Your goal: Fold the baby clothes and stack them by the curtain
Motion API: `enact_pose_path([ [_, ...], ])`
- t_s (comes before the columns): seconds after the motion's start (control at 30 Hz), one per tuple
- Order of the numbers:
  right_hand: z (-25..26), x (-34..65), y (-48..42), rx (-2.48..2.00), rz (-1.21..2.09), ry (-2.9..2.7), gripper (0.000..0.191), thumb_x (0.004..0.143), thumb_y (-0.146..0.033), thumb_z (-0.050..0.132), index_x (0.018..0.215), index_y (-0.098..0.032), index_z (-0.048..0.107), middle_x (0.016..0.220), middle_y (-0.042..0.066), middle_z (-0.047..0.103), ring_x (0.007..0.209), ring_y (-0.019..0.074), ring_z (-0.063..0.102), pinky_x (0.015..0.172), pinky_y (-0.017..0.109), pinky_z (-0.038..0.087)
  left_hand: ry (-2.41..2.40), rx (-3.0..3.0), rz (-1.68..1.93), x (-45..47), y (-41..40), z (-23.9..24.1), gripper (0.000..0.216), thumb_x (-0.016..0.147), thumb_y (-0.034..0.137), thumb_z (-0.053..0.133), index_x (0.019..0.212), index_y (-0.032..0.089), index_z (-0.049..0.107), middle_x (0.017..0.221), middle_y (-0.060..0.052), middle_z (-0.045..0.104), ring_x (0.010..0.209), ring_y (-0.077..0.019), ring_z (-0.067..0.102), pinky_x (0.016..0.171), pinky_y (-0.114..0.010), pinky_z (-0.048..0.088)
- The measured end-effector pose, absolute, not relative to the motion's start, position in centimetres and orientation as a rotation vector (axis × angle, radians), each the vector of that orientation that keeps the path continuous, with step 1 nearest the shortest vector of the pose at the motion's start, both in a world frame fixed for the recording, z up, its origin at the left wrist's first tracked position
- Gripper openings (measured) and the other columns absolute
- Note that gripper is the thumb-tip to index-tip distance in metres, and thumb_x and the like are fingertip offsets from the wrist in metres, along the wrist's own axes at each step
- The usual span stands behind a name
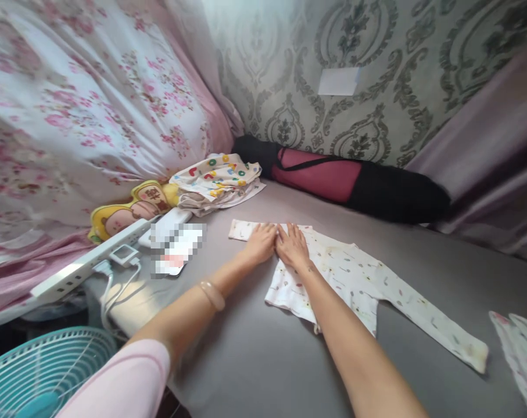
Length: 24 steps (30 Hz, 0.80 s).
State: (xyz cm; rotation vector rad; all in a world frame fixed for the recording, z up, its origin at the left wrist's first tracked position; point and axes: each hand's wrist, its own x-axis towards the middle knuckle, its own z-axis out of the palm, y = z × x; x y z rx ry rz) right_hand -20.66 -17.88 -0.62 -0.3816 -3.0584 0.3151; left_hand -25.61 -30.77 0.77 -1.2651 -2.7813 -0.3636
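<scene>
A small white long-sleeved baby top [354,278] with tiny coloured prints lies flat on the grey bed surface [263,360]. One sleeve stretches out to the right, the other to the left. My left hand [260,242] and my right hand [293,247] rest side by side on the top's upper left part. Both lie palm down with the fingers stretched out flat, pressing the cloth. A pale bangle [212,294] sits on my left wrist.
A stack of folded baby clothes [217,180] lies at the back left, next to a yellow cartoon pillow [128,212]. A red and black rolled bag [354,183] lines the wall. A white power strip [84,264], a teal fan [40,371] and another garment [520,348] are nearby.
</scene>
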Motion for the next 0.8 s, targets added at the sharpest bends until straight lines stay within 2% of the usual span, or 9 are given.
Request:
enact_pose_path([
  [0.13,-0.7,-20.8,-17.9,-0.36,0.215,-3.045,0.052,0.1,-0.034,0.027,0.15,-0.025,0.035,0.159,0.008,0.027,0.146,0.0271,0.021,0.116,0.041,0.015,-2.889,-1.213,-0.393,-25.5,-30.4,-0.4,0.048,0.097,0.022,0.03,0.142,0.011,0.041,0.151,-0.014,0.041,0.141,-0.0235,0.034,0.116,-0.041,0.026],
  [0.3,-0.8,-20.9,-18.0,-0.372,0.245,-3.046,0.053,0.099,-0.036,0.027,0.15,-0.025,0.036,0.159,0.008,0.027,0.146,0.0278,0.021,0.117,0.042,0.015,-2.969,-1.043,-0.29,-27.1,-33.9,-0.2,0.051,0.099,0.03,0.027,0.145,0.012,0.04,0.154,-0.013,0.037,0.144,-0.0251,0.03,0.118,-0.043,0.022],
  [0.47,-0.8,-20.9,-17.9,-0.38,0.303,-3.053,0.054,0.099,-0.037,0.025,0.151,-0.025,0.035,0.159,0.008,0.025,0.146,0.0279,0.018,0.117,0.041,0.013,-3.002,-0.834,-0.149,-29.5,-37.7,-0.4,0.053,0.099,0.028,0.025,0.147,0.012,0.038,0.155,-0.014,0.034,0.145,-0.0264,0.027,0.119,-0.048,0.016],
  [0.6,-0.8,-20.9,-17.9,-0.375,0.306,-3.063,0.055,0.099,-0.038,0.025,0.151,-0.025,0.034,0.16,0.008,0.024,0.147,0.0276,0.017,0.117,0.042,0.012,-3.0,-0.739,-0.206,-30.3,-38.7,-1.1,0.053,0.098,0.027,0.025,0.147,0.014,0.038,0.156,-0.013,0.033,0.144,-0.0257,0.028,0.117,-0.046,0.022],
  [0.8,-0.5,-21.0,-17.6,-0.377,0.39,-3.113,0.055,0.099,-0.04,0.024,0.152,-0.025,0.03,0.162,0.006,0.017,0.149,0.025,0.01,0.118,0.041,0.006,-2.958,-0.736,-0.249,-30.1,-38.7,-1.5,0.051,0.098,0.028,0.025,0.146,0.016,0.041,0.154,-0.012,0.036,0.144,-0.0252,0.029,0.117,-0.047,0.022],
])
